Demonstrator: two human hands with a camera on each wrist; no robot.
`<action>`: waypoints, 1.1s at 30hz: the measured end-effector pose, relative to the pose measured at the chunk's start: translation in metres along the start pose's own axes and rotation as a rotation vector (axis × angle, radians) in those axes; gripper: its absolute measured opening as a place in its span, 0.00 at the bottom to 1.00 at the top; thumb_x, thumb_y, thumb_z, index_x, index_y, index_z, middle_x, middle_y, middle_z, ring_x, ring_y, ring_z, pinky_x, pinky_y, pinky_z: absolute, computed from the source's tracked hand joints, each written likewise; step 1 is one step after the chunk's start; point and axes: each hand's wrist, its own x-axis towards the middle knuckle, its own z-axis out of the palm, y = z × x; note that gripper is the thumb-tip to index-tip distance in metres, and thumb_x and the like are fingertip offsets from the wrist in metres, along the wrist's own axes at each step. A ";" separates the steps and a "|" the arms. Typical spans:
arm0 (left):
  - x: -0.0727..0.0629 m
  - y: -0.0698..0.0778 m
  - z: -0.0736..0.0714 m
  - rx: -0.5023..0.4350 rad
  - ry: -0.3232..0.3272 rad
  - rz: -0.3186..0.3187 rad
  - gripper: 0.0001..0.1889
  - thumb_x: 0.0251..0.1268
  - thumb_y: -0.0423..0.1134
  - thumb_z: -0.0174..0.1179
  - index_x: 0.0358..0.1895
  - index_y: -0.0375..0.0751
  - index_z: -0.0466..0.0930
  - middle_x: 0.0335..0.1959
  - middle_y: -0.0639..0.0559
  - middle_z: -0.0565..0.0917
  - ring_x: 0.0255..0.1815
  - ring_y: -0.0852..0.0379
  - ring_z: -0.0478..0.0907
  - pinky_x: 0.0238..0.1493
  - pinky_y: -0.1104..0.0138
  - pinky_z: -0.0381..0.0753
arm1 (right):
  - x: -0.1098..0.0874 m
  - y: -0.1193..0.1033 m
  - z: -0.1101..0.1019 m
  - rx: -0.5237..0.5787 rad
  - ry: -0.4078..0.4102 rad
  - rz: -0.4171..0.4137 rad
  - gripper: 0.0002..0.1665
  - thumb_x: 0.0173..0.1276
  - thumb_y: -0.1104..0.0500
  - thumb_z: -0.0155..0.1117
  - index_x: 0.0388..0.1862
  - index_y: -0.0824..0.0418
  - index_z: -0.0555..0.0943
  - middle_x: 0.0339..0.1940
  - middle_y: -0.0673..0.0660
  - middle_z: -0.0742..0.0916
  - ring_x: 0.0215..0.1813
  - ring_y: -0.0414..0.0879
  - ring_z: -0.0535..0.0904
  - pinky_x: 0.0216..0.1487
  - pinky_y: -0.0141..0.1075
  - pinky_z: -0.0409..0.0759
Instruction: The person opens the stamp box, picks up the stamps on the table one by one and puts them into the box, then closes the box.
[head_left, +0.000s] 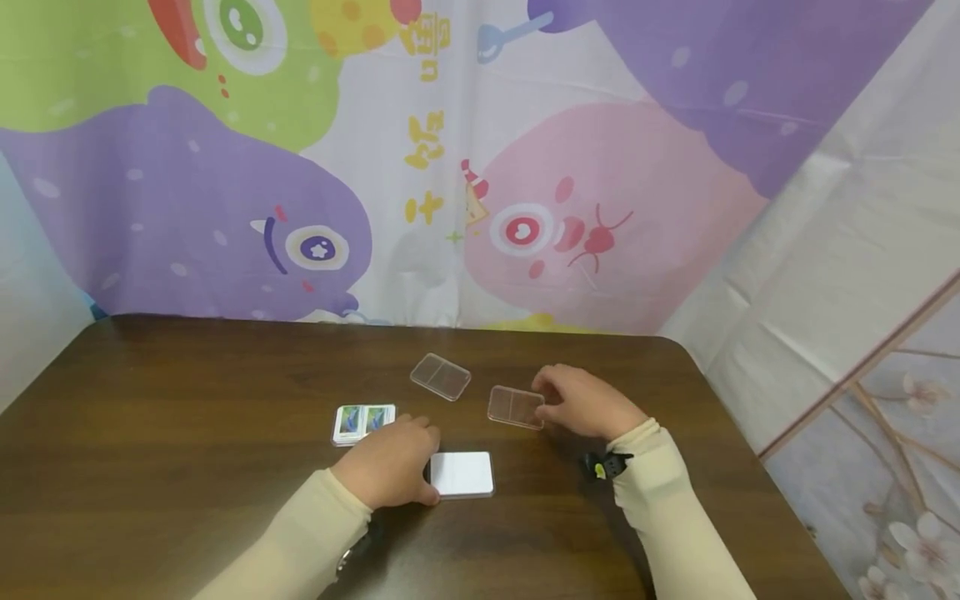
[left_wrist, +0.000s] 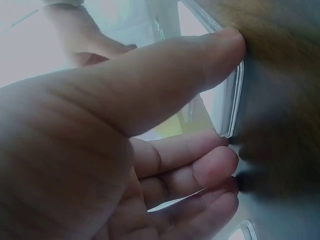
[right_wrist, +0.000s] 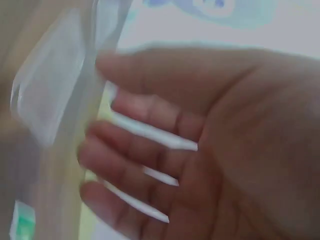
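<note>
A flat clear plastic case [head_left: 462, 474] with a white card inside lies on the table in front of the person. My left hand [head_left: 390, 462] holds it at its left end. In the left wrist view, the thumb lies along one edge of the case [left_wrist: 231, 107] and the index fingertip is at its corner. My right hand [head_left: 588, 404] is beside the right end of a clear plastic cover [head_left: 513, 407], fingertips close to its edge. The right wrist view is blurred; the fingers [right_wrist: 115, 160] there are loosely bent, with nothing between them and the thumb.
A second clear cover [head_left: 440, 376] lies farther back. A small stack of picture cards [head_left: 348, 423], partly hidden by the left hand, is at the left. The dark wooden table [head_left: 187, 467] meets a cartoon-printed curtain [head_left: 420, 283] at its far edge.
</note>
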 end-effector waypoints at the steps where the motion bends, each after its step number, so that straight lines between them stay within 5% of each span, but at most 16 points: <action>1: 0.000 0.000 0.000 0.000 0.001 0.001 0.28 0.40 0.48 0.84 0.41 0.33 0.83 0.38 0.47 0.82 0.40 0.49 0.75 0.47 0.54 0.81 | -0.001 0.006 -0.003 -0.027 0.012 0.053 0.17 0.70 0.60 0.70 0.55 0.64 0.81 0.47 0.58 0.86 0.48 0.51 0.82 0.52 0.49 0.81; 6: 0.000 -0.001 0.000 0.002 -0.001 -0.004 0.28 0.40 0.48 0.84 0.41 0.34 0.82 0.38 0.48 0.82 0.40 0.49 0.76 0.47 0.54 0.82 | -0.003 0.028 -0.005 -0.083 -0.033 0.240 0.21 0.71 0.61 0.67 0.59 0.68 0.78 0.56 0.66 0.83 0.57 0.61 0.81 0.57 0.55 0.79; 14: 0.001 0.000 -0.001 0.006 -0.007 -0.015 0.29 0.42 0.49 0.84 0.43 0.34 0.82 0.40 0.46 0.82 0.42 0.48 0.77 0.46 0.53 0.82 | 0.002 0.047 0.010 -0.074 -0.047 0.358 0.20 0.71 0.62 0.66 0.58 0.69 0.77 0.55 0.69 0.78 0.55 0.64 0.79 0.53 0.57 0.80; 22: 0.000 0.000 0.000 -0.002 -0.009 -0.014 0.30 0.43 0.49 0.84 0.44 0.34 0.82 0.41 0.46 0.83 0.43 0.47 0.78 0.47 0.53 0.82 | 0.004 0.047 0.012 -0.056 -0.067 0.375 0.18 0.71 0.64 0.64 0.57 0.70 0.78 0.56 0.70 0.81 0.54 0.61 0.80 0.53 0.55 0.80; 33: 0.000 0.001 -0.001 -0.007 -0.016 -0.024 0.30 0.42 0.48 0.84 0.44 0.34 0.82 0.40 0.46 0.82 0.43 0.47 0.78 0.46 0.52 0.82 | 0.006 0.039 0.013 0.015 -0.062 0.304 0.09 0.65 0.64 0.69 0.41 0.63 0.78 0.39 0.56 0.83 0.40 0.50 0.77 0.47 0.46 0.77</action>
